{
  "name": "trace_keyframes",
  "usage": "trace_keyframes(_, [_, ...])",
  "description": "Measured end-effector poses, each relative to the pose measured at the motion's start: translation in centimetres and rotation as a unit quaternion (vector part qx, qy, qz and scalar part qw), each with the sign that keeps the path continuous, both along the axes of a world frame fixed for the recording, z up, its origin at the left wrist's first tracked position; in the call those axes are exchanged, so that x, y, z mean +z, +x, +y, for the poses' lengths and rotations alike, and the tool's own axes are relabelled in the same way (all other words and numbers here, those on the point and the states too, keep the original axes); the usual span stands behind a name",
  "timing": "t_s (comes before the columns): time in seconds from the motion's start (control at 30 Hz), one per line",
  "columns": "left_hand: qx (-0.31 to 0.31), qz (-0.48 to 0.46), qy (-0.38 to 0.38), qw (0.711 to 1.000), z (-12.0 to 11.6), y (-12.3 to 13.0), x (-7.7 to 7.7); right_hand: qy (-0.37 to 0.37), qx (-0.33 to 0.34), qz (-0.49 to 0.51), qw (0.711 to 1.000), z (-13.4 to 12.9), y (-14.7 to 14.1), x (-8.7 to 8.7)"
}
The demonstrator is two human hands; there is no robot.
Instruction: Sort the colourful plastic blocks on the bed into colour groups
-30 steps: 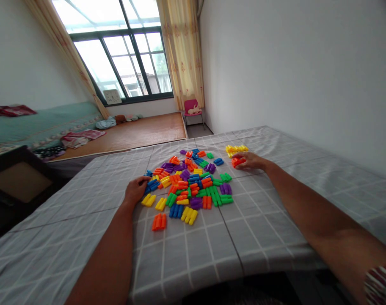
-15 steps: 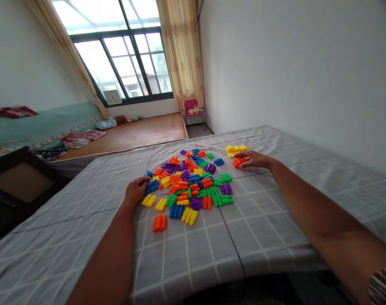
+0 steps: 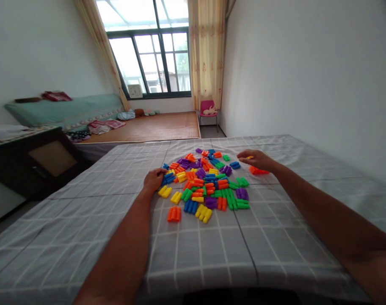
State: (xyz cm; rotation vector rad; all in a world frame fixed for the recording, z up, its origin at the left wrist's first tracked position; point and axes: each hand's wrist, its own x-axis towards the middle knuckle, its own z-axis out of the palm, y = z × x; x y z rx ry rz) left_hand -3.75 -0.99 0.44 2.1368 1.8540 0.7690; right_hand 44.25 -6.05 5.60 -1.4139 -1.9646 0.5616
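Note:
Many small ribbed plastic toy blocks in orange, yellow, green, blue and purple lie in a loose heap on a grey checked cloth point(image 3: 212, 250). My left hand point(image 3: 153, 179) rests at the heap's left edge, its fingers loosely stretched against a blue block point(image 3: 168, 178). To the right of the heap, my right hand point(image 3: 255, 159) hovers above the cloth with fingers apart. Just below it lie orange blocks point(image 3: 258, 170). A bit of yellow shows past its fingers, mostly hidden by the hand. Nearest me are an orange block point(image 3: 174, 214) and a yellow block point(image 3: 203, 213).
Beyond the cloth stands a low bed with a brown mat point(image 3: 167, 125). A dark cabinet point(image 3: 50, 159) is on the left, a pink chair point(image 3: 208, 111) by the curtain, and a white wall point(image 3: 307, 76) along the right.
My right hand has let go of the orange block, which now lies by the yellow ones, and has moved back toward the heap. The left hand stays put; the view has turned left.

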Motion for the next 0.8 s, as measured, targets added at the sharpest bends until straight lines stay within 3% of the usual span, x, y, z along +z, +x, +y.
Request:
trace_keyframes(0.17, [0.008, 0.000, -0.002, 1.000, 0.1, 0.1, -0.4, 0.053, 0.093, -0.158, 0.982, 4.5, -8.2, 1.0])
trace_keyframes(0.3, [0.014, -0.014, -0.017, 1.000, -0.3, 0.4, -0.2, 0.098, 0.078, -0.233, 0.964, 8.5, -15.1, 0.9])
trace_keyframes(0.43, [0.023, -0.025, -0.030, 0.999, -0.5, 0.6, 0.0, 0.085, 0.045, -0.283, 0.954, 12.1, -20.2, -0.3])
trace_keyframes(0.53, [0.022, -0.032, -0.031, 0.999, -0.5, 0.7, -0.1, 0.082, 0.083, -0.323, 0.939, 14.1, -21.7, -1.1])
trace_keyframes(0.67, [0.018, -0.036, -0.030, 0.999, -0.3, 0.7, -0.2, 0.051, 0.131, -0.365, 0.920, 15.0, -21.3, -1.3])
trace_keyframes(0.8, [0.015, -0.036, -0.024, 0.999, -0.2, 0.7, -0.2, 0.069, 0.122, -0.335, 0.932, 14.3, -19.7, -0.8])
